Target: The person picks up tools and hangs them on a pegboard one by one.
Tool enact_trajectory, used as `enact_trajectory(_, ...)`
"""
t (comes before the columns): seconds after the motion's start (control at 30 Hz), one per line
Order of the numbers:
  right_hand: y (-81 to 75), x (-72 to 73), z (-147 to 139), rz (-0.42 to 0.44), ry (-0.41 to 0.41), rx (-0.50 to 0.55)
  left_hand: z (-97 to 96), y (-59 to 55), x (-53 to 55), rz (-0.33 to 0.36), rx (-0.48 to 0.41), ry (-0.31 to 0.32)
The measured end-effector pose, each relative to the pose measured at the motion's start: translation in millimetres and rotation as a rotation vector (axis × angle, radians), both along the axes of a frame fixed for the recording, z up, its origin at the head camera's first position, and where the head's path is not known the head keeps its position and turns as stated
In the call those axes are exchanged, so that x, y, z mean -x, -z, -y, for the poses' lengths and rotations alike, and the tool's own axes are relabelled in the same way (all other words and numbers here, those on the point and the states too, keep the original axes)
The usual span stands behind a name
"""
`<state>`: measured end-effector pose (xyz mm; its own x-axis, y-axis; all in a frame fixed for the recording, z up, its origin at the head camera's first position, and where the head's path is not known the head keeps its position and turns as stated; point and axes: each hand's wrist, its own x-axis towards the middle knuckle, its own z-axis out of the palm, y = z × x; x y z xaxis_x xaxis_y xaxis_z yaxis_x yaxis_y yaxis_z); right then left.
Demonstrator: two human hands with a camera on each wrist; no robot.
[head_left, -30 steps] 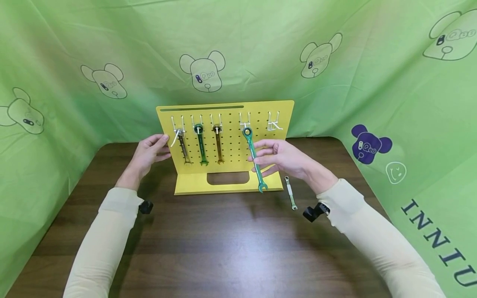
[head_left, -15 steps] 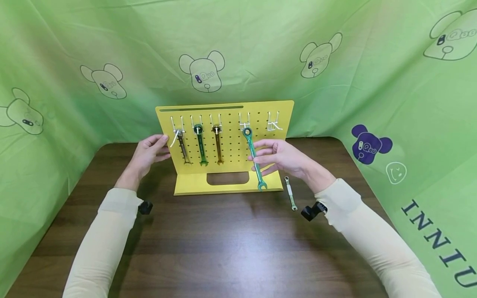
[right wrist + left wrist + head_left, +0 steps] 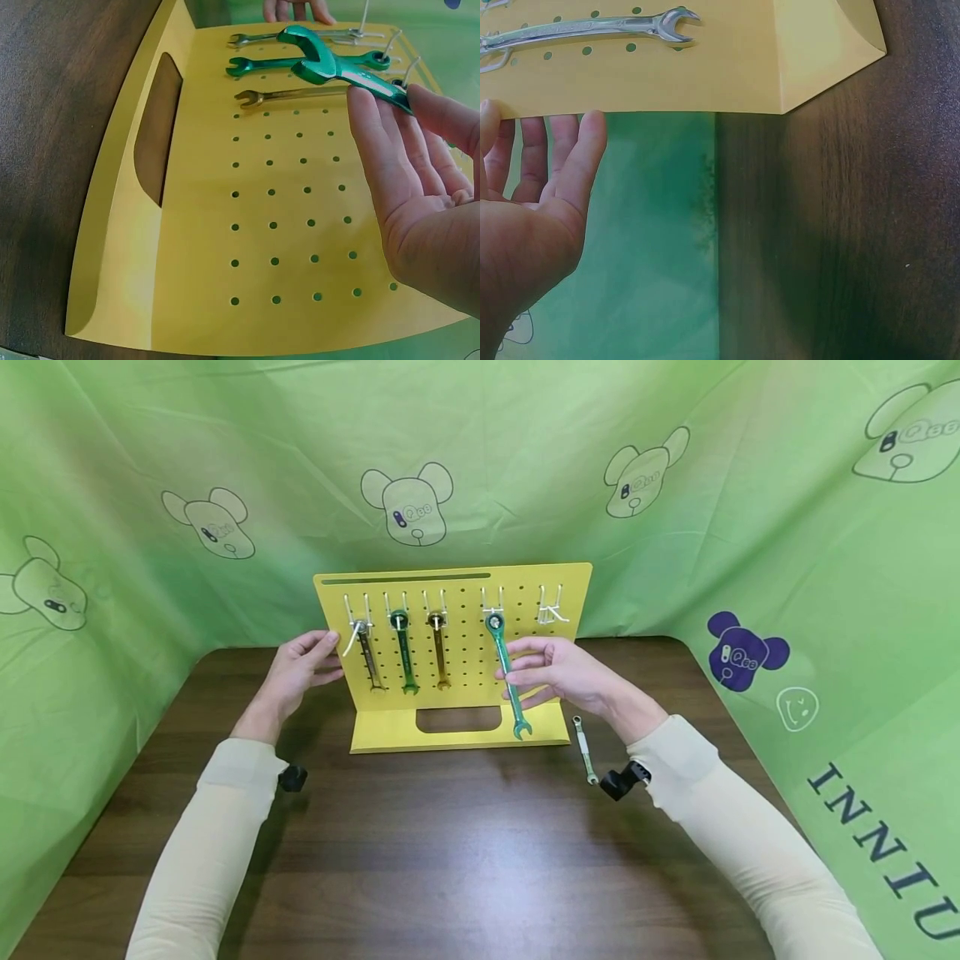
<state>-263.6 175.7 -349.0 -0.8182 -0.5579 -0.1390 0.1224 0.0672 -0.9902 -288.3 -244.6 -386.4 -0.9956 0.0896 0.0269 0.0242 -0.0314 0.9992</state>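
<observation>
A yellow pegboard (image 3: 465, 672) stands on the table, and my left hand (image 3: 296, 672) grips its left edge, thumb in front and fingers behind. My right hand (image 3: 566, 675) pinches a green ratcheting combination wrench (image 3: 503, 652) between thumb and fingers, ring end up and open end down. Its ring end overlaps the fourth hook (image 3: 492, 602) in the head view. Left of it hang three wrenches on hooks: a silver wrench (image 3: 369, 660), a darker green wrench (image 3: 406, 656) and a bronze-coloured wrench (image 3: 440, 656). In the right wrist view the held wrench's open jaw faces the camera.
A white hook (image 3: 551, 612) at the board's right side bears nothing. A small wrench (image 3: 584, 750) with a white band lies on the brown wooden table (image 3: 420, 860), right of the board. Green printed cloth (image 3: 525, 460) hangs behind and at both sides.
My right hand has moved slightly left and up with the green wrench, whose ring end now lies over the hook's tip. The left hand keeps its place at the board's edge.
</observation>
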Motion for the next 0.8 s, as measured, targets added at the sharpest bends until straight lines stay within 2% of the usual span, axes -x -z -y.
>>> enact_trajectory(0.4, 7.3, 11.5, 7.6, 0.031, 0.033, 0.002, 0.5, 0.6, 0.9, 0.000, 0.005, -0.002)
enact_trajectory(0.8, 29.1, 27.0, 23.6, 0.082, 0.177, 0.106, 0.2, -0.2, 0.4, -0.002, 0.010, 0.008)
